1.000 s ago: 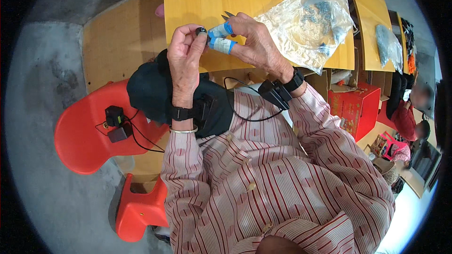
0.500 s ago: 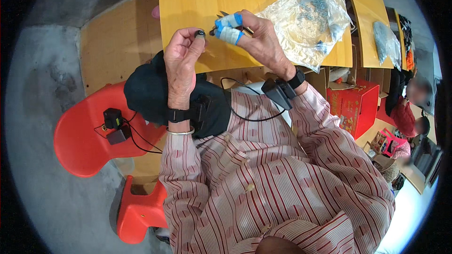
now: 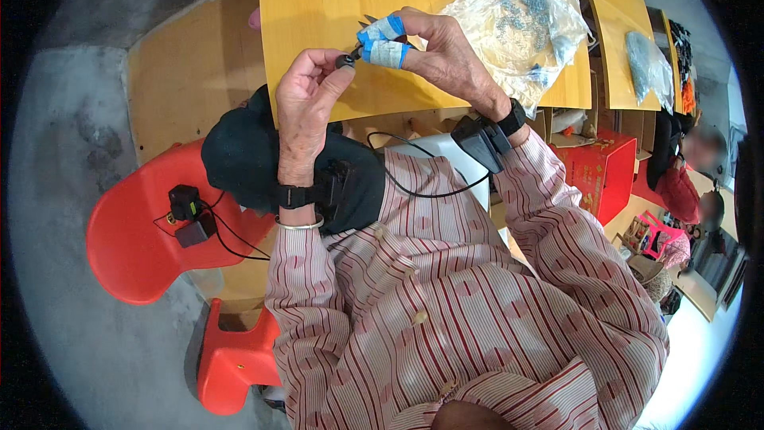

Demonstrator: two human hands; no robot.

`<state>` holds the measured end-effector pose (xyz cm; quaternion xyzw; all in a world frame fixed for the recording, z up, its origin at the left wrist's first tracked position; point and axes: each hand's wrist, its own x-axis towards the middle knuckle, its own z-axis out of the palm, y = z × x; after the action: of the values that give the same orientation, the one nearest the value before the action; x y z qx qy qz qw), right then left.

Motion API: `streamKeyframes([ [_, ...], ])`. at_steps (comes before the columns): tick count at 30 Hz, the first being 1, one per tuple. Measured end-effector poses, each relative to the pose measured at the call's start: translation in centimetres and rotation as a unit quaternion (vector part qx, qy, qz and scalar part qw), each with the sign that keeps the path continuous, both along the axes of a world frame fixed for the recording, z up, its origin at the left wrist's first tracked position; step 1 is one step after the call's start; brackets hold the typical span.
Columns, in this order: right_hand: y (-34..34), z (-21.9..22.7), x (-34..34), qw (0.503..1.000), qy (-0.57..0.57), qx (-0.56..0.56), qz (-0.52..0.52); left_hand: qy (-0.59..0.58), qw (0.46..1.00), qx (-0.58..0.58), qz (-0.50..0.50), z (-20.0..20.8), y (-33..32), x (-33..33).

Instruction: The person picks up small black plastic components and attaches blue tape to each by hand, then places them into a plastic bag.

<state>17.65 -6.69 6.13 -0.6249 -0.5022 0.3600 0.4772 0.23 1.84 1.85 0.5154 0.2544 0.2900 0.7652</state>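
Left fingers (image 3: 333, 86) pinching black ring (image 3: 344, 61) | taped right fingers (image 3: 387, 53) pinching small dark piece (image 3: 357, 52), just beside ring | clear bag (image 3: 487, 24) right of fingers, on surface (image 3: 314, 0)

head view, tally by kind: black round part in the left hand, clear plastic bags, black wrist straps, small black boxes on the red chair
Black round part in the left hand: 1
Clear plastic bags: 2
Black wrist straps: 2
Small black boxes on the red chair: 2
Total: 7
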Motion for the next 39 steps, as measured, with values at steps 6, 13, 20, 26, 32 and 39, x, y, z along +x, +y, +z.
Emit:
streamKeyframes([
  [6,0.1,0.4,0.6,0.991,-0.128,0.024,0.015,0.011,1.0,0.015,-0.005,0.3,-0.1,0.1],
  [13,0.3,1.1,0.4,0.972,-0.22,0.064,0.047,0.023,0.999,0.029,-0.006,0.2,-0.3,0.1],
  [20,0.5,0.8,0.3,0.968,-0.241,0.063,0.038,0.036,0.998,0.047,-0.004,0.0,-0.2,0.1],
  [26,0.4,0.4,0.2,0.972,-0.226,0.057,0.03,0.044,0.998,0.049,-0.007,0.1,-0.2,0.2],
  [32,0.4,0.2,0.2,0.957,-0.277,0.078,0.038,0.05,0.995,0.082,0.009,0.1,-0.4,0.4],
  [39,0.4,-0.5,0.4,0.966,-0.244,0.078,0.042,0.078,0.989,0.126,0.03,0.2,-0.8,0.6],
])
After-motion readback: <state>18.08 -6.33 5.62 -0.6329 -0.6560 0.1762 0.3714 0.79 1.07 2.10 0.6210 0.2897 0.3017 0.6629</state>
